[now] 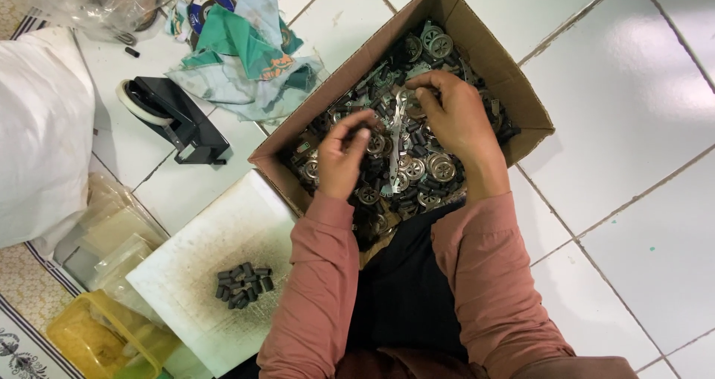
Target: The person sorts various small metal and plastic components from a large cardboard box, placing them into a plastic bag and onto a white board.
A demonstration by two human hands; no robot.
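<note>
An open cardboard box (477, 48) sits on the white tiled floor, filled with several small metal wheels and dark cylindrical pieces. Both my hands are inside it. My left hand (341, 155) pinches a small dark cylindrical piece (363, 134) between thumb and fingers above the box's near left part. My right hand (454, 118) rests among the parts in the middle, fingers curled on a small metal part; what it grips is partly hidden. Both arms wear pink sleeves.
A white board (216, 230) left of the box carries a small pile of dark cylinders (243, 286). A black tape dispenser (175, 115), crumpled green cloth (249, 51), a white sack (37, 126), plastic bags and a yellow container (97, 342) lie at the left.
</note>
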